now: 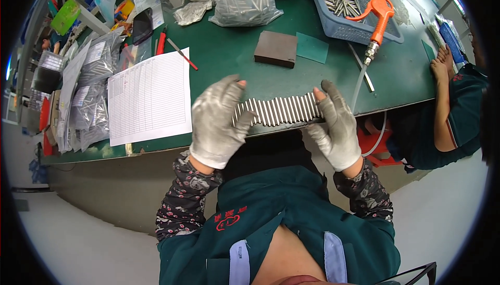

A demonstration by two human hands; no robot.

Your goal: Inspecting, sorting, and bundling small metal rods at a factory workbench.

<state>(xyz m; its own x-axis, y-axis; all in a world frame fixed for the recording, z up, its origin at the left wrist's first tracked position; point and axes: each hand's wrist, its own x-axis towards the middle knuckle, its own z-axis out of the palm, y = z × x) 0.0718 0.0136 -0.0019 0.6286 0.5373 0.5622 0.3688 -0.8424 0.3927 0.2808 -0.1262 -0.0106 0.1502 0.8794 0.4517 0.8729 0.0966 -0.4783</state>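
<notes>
A row of slim, shiny metal pins (pixel 278 111) lies side by side along the table's near edge, its line slightly wavy. At its left end is my left hand (pixel 216 121), in a grey-white work glove with bare fingertips showing. Its thumb and fingers are spread around the end pins, the thumb touching or just over them. My right hand (pixel 337 124), gloved alike, stands at the other end with thumb and fingers apart. Its fingertips are beside the last pins; whether they touch is hard to tell.
Beyond the row lie a brown block (pixel 276 48) and a green card (pixel 312 48). A printed sheet (pixel 151 97) is at left, near a red-handled file (pixel 182 54). A blue basket (pixel 333 24) of pins carries an orange air gun (pixel 382 11). A co-worker's arm (pixel 442 103) is at right.
</notes>
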